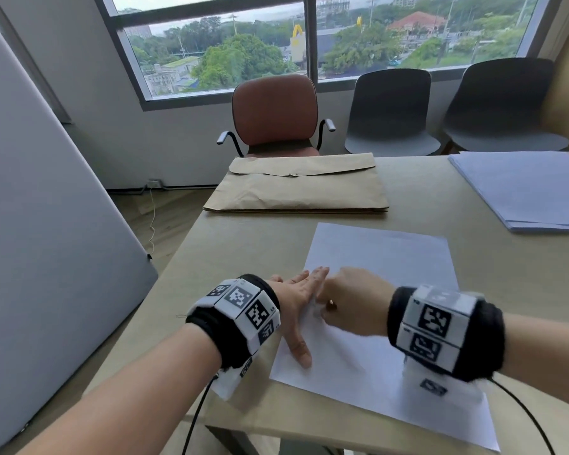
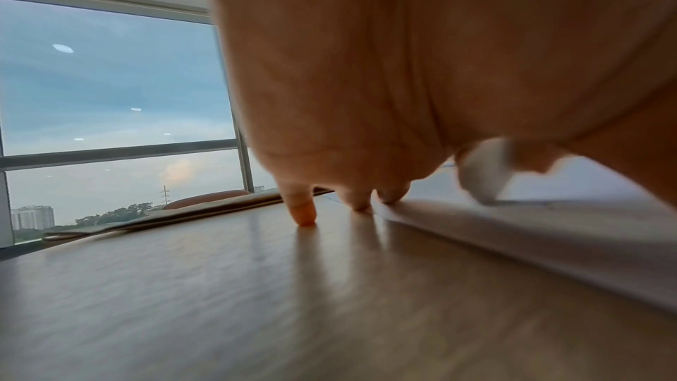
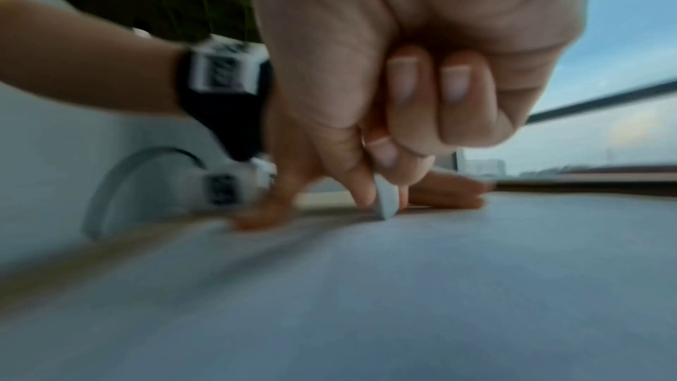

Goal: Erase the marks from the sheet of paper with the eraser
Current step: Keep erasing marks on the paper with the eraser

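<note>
A white sheet of paper (image 1: 378, 257) lies on the wooden table (image 1: 243, 251) in front of me. My left hand (image 1: 298, 295) lies flat with straight fingers on the sheet's left edge and the table beside it, thumb pointing toward me. My right hand (image 1: 349, 303) pinches a small white eraser (image 3: 386, 199) between thumb and fingers, its tip touching the paper right beside my left hand. In the left wrist view the eraser (image 2: 483, 173) shows blurred over the sheet (image 2: 531, 231). No marks can be made out on the paper.
A brown envelope (image 1: 296, 188) lies farther back on the table. A stack of pale blue-white sheets (image 1: 526, 188) sits at the right rear. A brown armchair (image 1: 275, 113) and two grey chairs (image 1: 391, 110) stand beyond the table under the window.
</note>
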Demonstrator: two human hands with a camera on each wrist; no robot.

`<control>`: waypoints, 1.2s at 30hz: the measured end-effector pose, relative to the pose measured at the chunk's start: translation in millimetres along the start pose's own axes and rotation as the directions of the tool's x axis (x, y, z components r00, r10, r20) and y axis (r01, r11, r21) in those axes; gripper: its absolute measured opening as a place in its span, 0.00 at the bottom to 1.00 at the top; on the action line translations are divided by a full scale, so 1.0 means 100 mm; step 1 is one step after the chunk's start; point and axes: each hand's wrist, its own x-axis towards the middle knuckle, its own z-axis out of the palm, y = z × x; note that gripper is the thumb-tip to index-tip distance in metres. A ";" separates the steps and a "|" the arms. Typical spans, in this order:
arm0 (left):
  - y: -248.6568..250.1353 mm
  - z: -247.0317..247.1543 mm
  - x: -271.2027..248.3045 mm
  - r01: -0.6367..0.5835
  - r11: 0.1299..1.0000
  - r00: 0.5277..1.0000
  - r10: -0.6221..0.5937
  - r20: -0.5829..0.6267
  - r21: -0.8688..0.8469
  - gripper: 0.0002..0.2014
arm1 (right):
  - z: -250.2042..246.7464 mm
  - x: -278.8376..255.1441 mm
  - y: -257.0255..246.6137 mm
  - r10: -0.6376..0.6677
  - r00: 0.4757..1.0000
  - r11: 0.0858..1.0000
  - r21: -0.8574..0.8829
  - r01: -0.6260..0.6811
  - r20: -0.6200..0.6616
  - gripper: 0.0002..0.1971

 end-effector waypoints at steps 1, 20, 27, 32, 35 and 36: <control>0.01 0.00 -0.01 -0.010 1.000 1.000 0.010 -0.006 0.002 0.68 | 0.05 -0.08 -0.06 -0.043 0.998 0.999 0.022 0.042 0.038 0.14; 0.02 -0.02 -0.02 -0.040 0.999 0.999 0.040 0.010 0.036 0.68 | 0.05 -0.05 0.18 0.096 0.995 0.995 -0.013 -0.097 -0.028 0.14; 0.01 -0.02 -0.03 -0.035 0.999 0.999 0.035 0.010 0.031 0.68 | 0.10 -0.30 -0.07 -0.083 0.991 0.996 0.036 0.079 0.104 0.12; 0.01 -0.04 -0.06 -0.018 0.999 1.000 0.018 -0.009 0.027 0.67 | 0.02 -0.06 0.23 0.147 0.989 0.989 0.019 -0.146 -0.035 0.16; 0.03 -0.03 -0.05 -0.028 0.999 1.000 0.028 0.009 0.038 0.68 | 0.10 -0.24 0.09 0.051 0.999 0.999 0.016 -0.051 0.010 0.13; 0.02 -0.03 -0.04 -0.027 0.999 1.000 0.026 0.014 0.040 0.68 | 0.13 -0.31 0.01 -0.001 0.998 0.999 0.032 -0.001 0.057 0.13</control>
